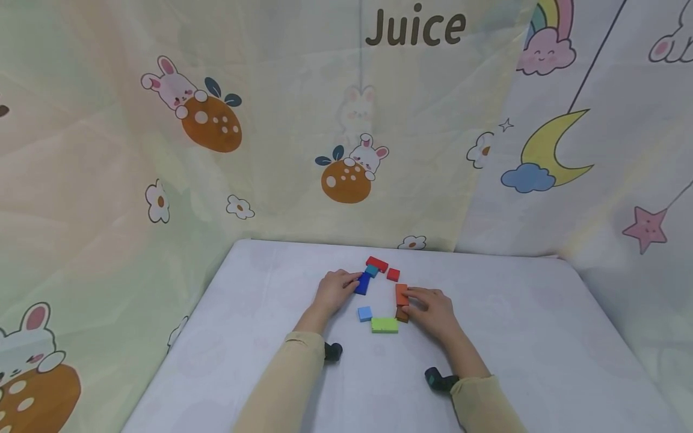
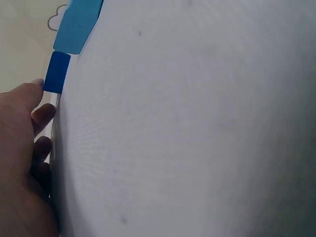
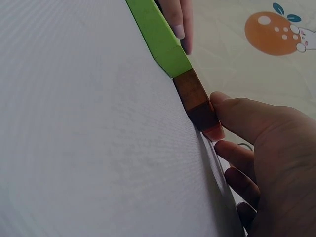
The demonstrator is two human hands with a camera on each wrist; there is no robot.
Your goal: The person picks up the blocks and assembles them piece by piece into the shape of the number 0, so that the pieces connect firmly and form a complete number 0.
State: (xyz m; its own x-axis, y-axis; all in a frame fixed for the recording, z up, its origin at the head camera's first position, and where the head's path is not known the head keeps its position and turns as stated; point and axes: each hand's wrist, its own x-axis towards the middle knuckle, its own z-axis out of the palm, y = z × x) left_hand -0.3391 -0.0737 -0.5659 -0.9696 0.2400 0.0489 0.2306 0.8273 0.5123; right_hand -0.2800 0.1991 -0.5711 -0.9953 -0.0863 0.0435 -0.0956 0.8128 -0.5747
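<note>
Several coloured toy blocks lie in a rough ring on the table. In the head view my left hand (image 1: 334, 291) touches the left side of a dark blue block (image 1: 362, 284). Against that block's far end lies a teal block (image 1: 371, 271), then a red block (image 1: 376, 263). My right hand (image 1: 435, 311) reaches in from the right, with one fingertip at an orange block (image 1: 401, 293) and the thumb at a brown block (image 1: 402, 314). The right wrist view shows the thumb against the brown block (image 3: 191, 90), which abuts a green block (image 3: 160, 37).
A small red block (image 1: 393, 275) sits apart at the far right of the ring. Nearer are a light blue block (image 1: 365, 313) and the lime green block (image 1: 384, 325). Black wrist cameras (image 1: 440, 380) jut from both sleeves. A printed cloth (image 1: 292, 180) hangs behind the white table (image 1: 260, 300).
</note>
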